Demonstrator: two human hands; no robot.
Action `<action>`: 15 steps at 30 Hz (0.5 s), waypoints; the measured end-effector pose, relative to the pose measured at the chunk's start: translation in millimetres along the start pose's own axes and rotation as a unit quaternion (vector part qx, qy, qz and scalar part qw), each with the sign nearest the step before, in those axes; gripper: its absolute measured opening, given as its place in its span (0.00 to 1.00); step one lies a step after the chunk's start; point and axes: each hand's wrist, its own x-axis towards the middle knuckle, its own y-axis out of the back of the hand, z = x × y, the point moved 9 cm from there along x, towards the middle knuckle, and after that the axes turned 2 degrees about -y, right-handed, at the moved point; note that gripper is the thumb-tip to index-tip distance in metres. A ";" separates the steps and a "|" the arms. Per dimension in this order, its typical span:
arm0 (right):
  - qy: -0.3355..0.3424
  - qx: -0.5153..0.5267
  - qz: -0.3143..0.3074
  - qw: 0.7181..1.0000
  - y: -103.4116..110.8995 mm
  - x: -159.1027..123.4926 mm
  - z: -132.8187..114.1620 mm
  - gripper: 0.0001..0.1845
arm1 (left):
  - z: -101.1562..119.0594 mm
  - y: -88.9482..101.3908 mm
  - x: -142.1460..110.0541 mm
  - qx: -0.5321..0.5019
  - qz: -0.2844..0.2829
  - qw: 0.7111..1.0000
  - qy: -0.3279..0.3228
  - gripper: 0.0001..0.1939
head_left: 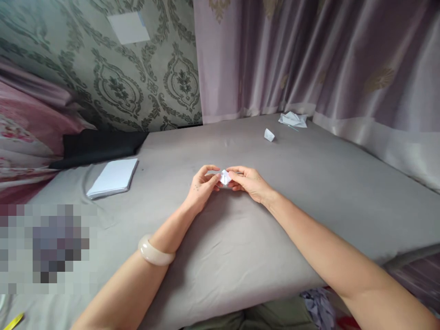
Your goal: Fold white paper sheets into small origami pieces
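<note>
A small piece of folded white paper (225, 177) sits between my two hands, above the grey cloth surface (220, 256). My left hand (205, 184) pinches its left side between thumb and fingers. From the other side my right hand (250, 181) grips the right edge, thumb on top. Creases meet near the middle of the paper, which looks diamond-shaped. Some of my fingers are hidden behind it. A pale bangle (156, 253) circles my left wrist.
A stack of white paper (113, 178) lies at left, near a folded black cloth (103, 145). Toward the back right are a small folded paper piece (269, 134) and several crumpled or folded papers (293, 119). Curtains (275, 59) hang behind.
</note>
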 end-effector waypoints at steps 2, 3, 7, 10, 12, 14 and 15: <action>0.042 -0.045 0.022 0.998 2.0 -0.3 -6.9 0.14 | -0.7 4.8 1.4 0.000 0.021 1.000 -0.004 0.13; 0.081 -0.086 0.037 0.992 3.3 -1.2 -13.3 0.14 | -2.0 8.1 2.1 -0.005 0.035 0.999 -0.001 0.13; 0.282 -0.263 0.069 0.920 -4.4 -15.8 -43.6 0.14 | -9.6 15.6 4.4 -0.043 0.065 0.996 0.034 0.15; 0.343 -0.306 0.029 0.888 -16.9 -23.3 -47.6 0.15 | -13.2 12.3 4.6 -0.063 0.050 0.995 0.060 0.16; 0.355 -0.310 0.016 0.882 -20.1 -24.9 -47.6 0.12 | -14.5 8.5 3.8 -0.066 0.034 0.995 0.072 0.16; 0.356 -0.309 0.016 0.882 -20.0 -24.9 -47.9 0.09 | -14.9 6.2 2.8 -0.045 0.022 0.996 0.077 0.15; 0.351 -0.308 0.019 0.884 -19.0 -24.1 -47.9 0.08 | -13.9 6.6 2.4 -0.017 0.021 0.997 0.071 0.15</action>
